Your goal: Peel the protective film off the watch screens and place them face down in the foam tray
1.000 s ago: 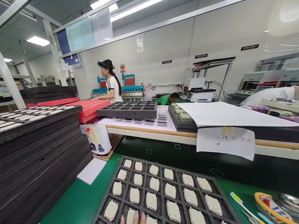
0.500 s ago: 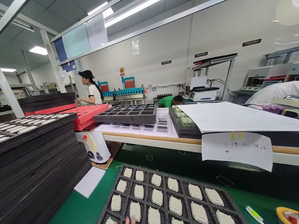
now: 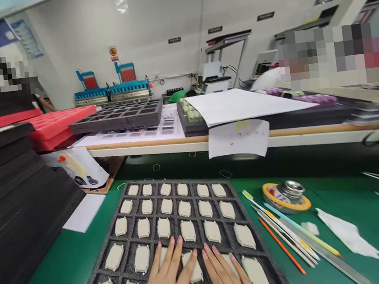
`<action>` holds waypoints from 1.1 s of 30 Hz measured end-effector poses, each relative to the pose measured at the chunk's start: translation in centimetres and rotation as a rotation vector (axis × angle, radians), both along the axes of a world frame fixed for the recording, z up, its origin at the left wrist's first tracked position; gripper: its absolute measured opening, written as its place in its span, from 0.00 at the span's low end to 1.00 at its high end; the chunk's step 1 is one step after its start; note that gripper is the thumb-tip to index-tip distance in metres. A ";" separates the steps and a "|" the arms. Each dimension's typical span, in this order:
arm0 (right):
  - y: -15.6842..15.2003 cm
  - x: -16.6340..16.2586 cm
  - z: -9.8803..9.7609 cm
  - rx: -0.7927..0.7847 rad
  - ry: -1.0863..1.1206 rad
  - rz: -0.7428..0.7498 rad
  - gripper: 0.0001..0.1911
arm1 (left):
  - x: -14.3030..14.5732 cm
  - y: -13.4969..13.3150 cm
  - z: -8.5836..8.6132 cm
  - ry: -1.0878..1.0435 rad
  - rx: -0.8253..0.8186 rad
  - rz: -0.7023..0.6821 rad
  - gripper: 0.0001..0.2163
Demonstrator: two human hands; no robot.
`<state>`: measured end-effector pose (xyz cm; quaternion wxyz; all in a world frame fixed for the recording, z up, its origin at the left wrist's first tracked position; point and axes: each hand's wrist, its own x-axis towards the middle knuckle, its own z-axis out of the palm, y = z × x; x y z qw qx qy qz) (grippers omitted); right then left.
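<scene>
A black foam tray [image 3: 172,182] lies on the green bench top, divided into compartments. Most of them hold a cream-coloured, rounded-rectangular case that looks like a watch housing [image 3: 212,231]. Over the near middle of the tray, my left hand [image 3: 170,276] rests palm down with fingers stretched out, covering several housings. Beside it, to the right, my right hand [image 3: 228,274] also lies flat, its fingers together and pointing forward. Neither hand grips anything that I can see. Parts of the nearest rows are hidden beneath both hands.
Right of the tray lie a toothbrush [image 3: 250,196], an orange stick [image 3: 283,247], a metal ruler [image 3: 340,261], a tape roll [image 3: 302,205] and a white tissue [image 3: 348,233]. Black foam trays [image 3: 18,198] are stacked at left. A shelf edge [image 3: 162,147] crosses behind; people stand beyond.
The view has turned right and downward, bringing the tools beside the tray into sight. My right hand has come into view over the tray, and more of my left hand shows.
</scene>
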<state>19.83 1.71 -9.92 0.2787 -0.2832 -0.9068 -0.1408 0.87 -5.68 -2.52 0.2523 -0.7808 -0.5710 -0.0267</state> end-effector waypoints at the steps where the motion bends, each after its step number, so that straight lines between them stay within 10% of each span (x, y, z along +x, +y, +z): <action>1: 0.2 0.3 0.8 0.035 -0.021 0.047 0.34 | 0.0 -0.2 0.3 -0.024 -0.015 0.004 0.34; 14: 0.4 7.8 6.0 -0.166 -0.180 -0.008 0.35 | -6.3 -4.9 -0.3 -0.143 -0.102 0.278 0.34; 33: -0.9 0.5 6.9 -0.416 -0.147 0.104 0.45 | -0.7 -0.6 0.2 -0.334 -0.249 0.179 0.43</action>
